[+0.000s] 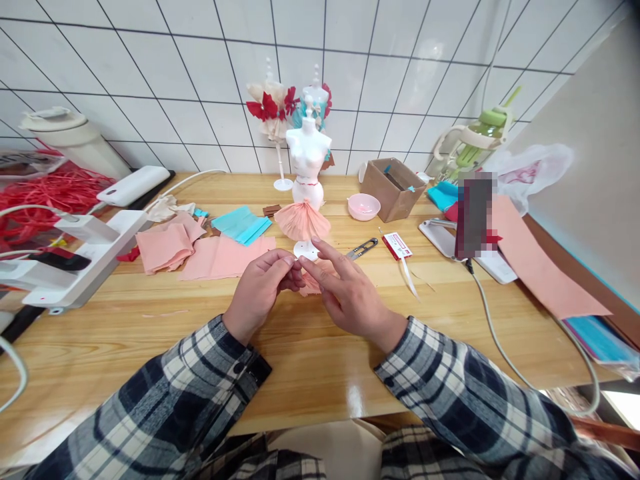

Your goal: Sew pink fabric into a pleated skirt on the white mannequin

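Observation:
Near the middle of the table my left hand [261,288] is closed, thumb against forefinger, on something too small to make out. My right hand [353,293] is beside it, its forefinger tip at the left fingertips and its other fingers spread apart. Partly hidden under the right hand lies a piece of peach crepe paper [311,283]. Just beyond the hands a white mannequin [309,150] stands upright on a round white base, with a pleated peach paper skirt [303,221] around its lower part. Small black snips [364,248] lie right of the base.
Peach sheets [165,248] and blue paper [242,225] lie at left, near a white power strip [83,267]. Behind stands another decorated mannequin [273,110]. To the right are a pink bowl [364,207], a cardboard box [393,190], a needle packet [397,245] and a phone [474,217].

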The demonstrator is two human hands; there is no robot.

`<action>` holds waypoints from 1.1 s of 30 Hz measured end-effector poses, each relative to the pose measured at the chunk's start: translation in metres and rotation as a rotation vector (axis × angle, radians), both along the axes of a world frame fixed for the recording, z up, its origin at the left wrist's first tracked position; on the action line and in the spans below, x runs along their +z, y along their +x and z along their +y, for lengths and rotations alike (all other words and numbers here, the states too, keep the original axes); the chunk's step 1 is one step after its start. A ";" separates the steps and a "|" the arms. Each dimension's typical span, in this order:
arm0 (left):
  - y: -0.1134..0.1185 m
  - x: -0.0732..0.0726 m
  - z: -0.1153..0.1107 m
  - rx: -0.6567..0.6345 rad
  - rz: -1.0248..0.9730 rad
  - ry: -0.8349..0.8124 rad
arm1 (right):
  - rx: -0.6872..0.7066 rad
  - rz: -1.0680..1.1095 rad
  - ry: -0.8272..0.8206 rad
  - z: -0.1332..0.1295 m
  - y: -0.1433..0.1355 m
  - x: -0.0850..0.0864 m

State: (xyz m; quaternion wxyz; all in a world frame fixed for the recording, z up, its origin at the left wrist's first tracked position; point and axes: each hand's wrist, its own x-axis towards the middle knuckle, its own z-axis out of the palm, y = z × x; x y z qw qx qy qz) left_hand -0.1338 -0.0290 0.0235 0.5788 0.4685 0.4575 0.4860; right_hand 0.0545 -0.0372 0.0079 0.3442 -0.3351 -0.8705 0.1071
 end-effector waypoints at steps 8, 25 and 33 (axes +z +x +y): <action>-0.002 -0.001 0.000 -0.001 -0.001 0.024 | 0.007 0.047 -0.024 0.001 -0.001 -0.003; -0.003 0.002 -0.006 -0.105 0.615 0.449 | 0.012 0.788 -0.977 0.009 -0.001 0.006; -0.003 0.005 -0.006 -0.127 0.833 0.569 | -0.014 0.905 -1.190 0.010 -0.003 0.007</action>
